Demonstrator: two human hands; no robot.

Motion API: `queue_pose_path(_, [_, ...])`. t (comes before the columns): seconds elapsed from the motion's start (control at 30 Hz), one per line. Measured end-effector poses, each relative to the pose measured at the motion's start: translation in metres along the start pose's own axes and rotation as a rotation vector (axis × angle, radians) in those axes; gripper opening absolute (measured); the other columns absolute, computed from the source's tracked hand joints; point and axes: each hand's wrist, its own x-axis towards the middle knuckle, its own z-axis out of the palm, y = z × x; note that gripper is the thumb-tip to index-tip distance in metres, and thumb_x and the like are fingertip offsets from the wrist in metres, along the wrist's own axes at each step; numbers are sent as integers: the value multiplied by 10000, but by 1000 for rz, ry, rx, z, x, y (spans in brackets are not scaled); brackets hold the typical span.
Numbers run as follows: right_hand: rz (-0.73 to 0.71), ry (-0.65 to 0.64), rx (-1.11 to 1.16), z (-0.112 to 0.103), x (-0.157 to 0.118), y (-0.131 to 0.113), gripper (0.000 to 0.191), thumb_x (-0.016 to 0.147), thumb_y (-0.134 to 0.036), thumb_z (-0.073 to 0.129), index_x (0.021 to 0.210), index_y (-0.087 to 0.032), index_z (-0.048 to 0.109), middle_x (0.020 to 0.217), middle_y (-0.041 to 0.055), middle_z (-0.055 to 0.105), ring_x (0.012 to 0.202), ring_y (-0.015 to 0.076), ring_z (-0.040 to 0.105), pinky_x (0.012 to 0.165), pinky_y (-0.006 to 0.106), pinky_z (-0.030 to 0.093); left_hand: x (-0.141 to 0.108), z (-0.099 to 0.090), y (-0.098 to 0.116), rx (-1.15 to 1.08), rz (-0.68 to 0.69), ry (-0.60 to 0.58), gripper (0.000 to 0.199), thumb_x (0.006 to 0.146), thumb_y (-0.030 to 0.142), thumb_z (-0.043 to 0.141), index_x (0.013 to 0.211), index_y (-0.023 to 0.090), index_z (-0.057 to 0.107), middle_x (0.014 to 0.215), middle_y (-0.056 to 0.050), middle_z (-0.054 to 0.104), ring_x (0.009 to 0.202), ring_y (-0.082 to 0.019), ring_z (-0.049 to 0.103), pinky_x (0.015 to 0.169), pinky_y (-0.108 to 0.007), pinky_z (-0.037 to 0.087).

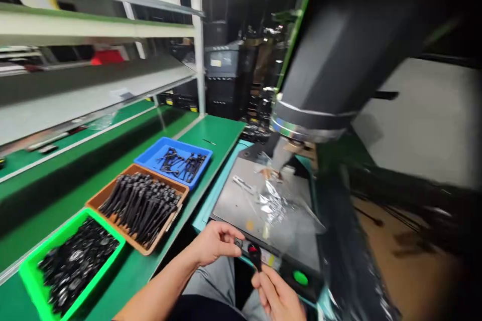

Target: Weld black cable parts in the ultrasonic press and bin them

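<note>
My right hand (276,293) grips a black ratchet wrench (255,255) by its handle. The wrench's round head points up and away from me, and red shows inside it. Just left of that head, my left hand (216,244) pinches a small dark part (238,243) between thumb and forefinger; its exact kind is too small to tell. The two pieces are close together, in front of the near edge of a grey metal machine plate (229,200).
A green tray (28,273) of small black parts, an orange tray (148,250) of black handles and a blue tray (150,153) of thin dark pieces stand on the green bench at left. A large dark machine head (324,60) hangs above the plate. A green button (300,277) sits right.
</note>
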Motion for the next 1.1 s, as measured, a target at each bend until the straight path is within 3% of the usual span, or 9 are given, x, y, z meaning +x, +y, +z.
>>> queue_pose_path(0.03, [-17,31,19,0,-1,-1,552,732,-769,549,742,-225,645,633,27,571,451,134,427,386,264,333,3,1,-2,-23,-18,-27,507,487,388,907,884,118,743,541,37,547,498,-65,429,521,-214,330])
queue_pose_path(0.13, [-58,26,18,1,-2,-7,481,838,-662,522,763,-198,622,654,18,569,493,114,421,437,240,335,10,5,-7,-51,-38,-77,540,487,388,910,925,118,746,609,-5,611,538,-98,499,558,-242,392])
queue_pose_path(0.27, [-116,8,3,3,-1,-10,407,912,-570,476,861,-191,616,723,21,597,535,111,449,477,233,360,14,12,-13,-6,160,-52,394,571,358,883,904,176,776,773,-36,627,657,-117,511,601,-246,393])
queue_pose_path(0.37, [-171,0,-37,4,1,-6,351,943,-505,460,914,-193,618,758,23,607,562,116,477,514,239,391,15,16,-18,-23,257,-122,335,636,366,849,934,228,780,887,-52,616,809,-163,541,701,-276,422])
queue_pose_path(0.53, [-231,22,-122,2,3,-8,296,967,-425,446,896,-200,626,766,10,580,594,122,494,559,250,400,17,16,-21,14,234,-178,287,717,347,794,983,241,771,1012,-77,603,966,-217,546,819,-328,431])
queue_pose_path(0.7, [-309,103,-235,2,4,-13,273,962,-385,468,838,-205,632,752,12,550,699,156,522,641,273,409,20,13,-25,47,234,-182,289,736,337,779,1006,232,765,951,-76,638,898,-207,554,810,-330,428])
queue_pose_path(0.8, [-283,111,-188,5,6,-11,274,956,-394,478,826,-202,624,764,13,544,665,143,510,602,262,408,21,12,-25,74,254,-190,278,766,330,752,1029,237,757,959,-73,639,887,-199,555,805,-323,433])
queue_pose_path(0.97, [-127,-39,61,4,7,-8,307,916,-464,529,789,-191,585,703,-8,554,505,88,437,456,220,343,21,9,-19,188,258,-298,253,826,313,689,1059,235,748,992,-90,650,952,-225,584,872,-361,452])
queue_pose_path(1.1, [-104,-22,144,5,7,-5,323,893,-500,564,837,-184,595,721,2,580,515,83,454,456,207,355,21,11,-17,296,288,-292,261,862,324,642,1093,238,730,1004,-94,655,986,-234,588,891,-373,458])
